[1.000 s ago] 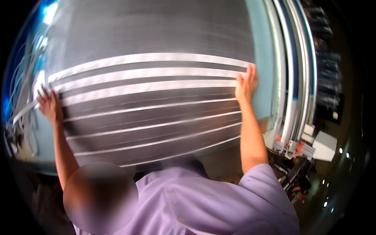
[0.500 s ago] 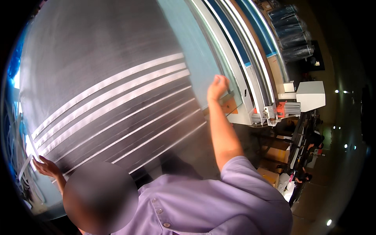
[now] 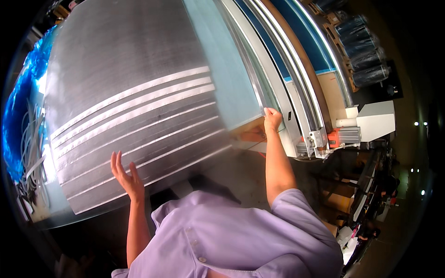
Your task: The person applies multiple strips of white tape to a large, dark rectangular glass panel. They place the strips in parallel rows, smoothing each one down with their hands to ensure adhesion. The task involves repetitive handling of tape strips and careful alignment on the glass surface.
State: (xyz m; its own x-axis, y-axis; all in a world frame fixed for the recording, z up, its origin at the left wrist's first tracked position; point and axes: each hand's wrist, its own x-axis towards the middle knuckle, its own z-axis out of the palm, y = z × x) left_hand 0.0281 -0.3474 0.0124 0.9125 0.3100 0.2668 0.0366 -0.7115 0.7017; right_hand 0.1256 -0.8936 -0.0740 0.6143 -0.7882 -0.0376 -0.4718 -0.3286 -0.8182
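A large dark grey sheet (image 3: 125, 51) covers much of the table, crossed by several pale stripes (image 3: 139, 104) toward its near side. My left hand (image 3: 127, 180) is over the sheet's near striped part, fingers spread and holding nothing; I cannot tell whether it touches. To the right, my right hand (image 3: 272, 119) is closed at the near end of a long, narrow, straight grey bar (image 3: 252, 76). This bar runs away from me along the light blue table surface (image 3: 222, 69), between the sheet and the white machine rail.
A pile of loose white strips (image 3: 33, 157) hangs at the left edge beside crumpled blue plastic film (image 3: 34, 65). On the right are a white rail (image 3: 273, 78) and a machine head with a white box (image 3: 376, 121). Wrapped dark rolls (image 3: 368, 51) lie beyond.
My left hand has left a white strip at the sheet's left edge and moved right, over the stripes. My right hand has shifted slightly right and toward me, to the bar's near end.
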